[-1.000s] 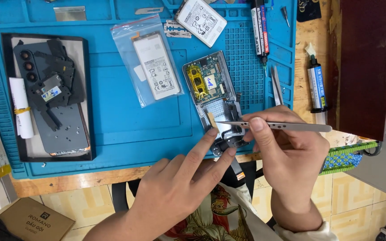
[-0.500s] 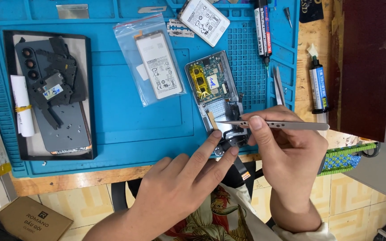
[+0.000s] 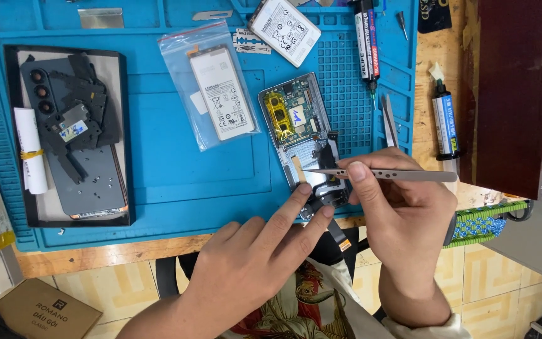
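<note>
The opened phone (image 3: 302, 135) lies near the front edge of the blue work mat (image 3: 158, 188), its back cover off and the board with a yellow part showing. The right hand (image 3: 403, 213) grasps a pair of metal tweezers (image 3: 377, 174) between thumb and forefinger; the thin tip rests over the lower half of the phone, beside a small orange strip. The left hand (image 3: 252, 263) holds nothing — two stretched fingers press on the bottom end of the phone to keep it steady, where a black part and a flex cable (image 3: 337, 235) hang over the table edge.

I judge the step in hand to be fine work on a small part in the lower half, with the phone pinned down. The next move seems to call for a very steady tip and light pressure, because the cables there look thin.

Counted outward: one opened phone, one battery in a clear bag (image 3: 217, 88), one more battery (image 3: 285, 24) without bag at the top edge. One black tray (image 3: 70, 135) at the left holds one back cover, some black parts and one white roll. Two tubes — one (image 3: 365, 37) on the mat, one (image 3: 445, 119) on the wood — and a second pair of tweezers (image 3: 389, 119) beside the phone.
</note>
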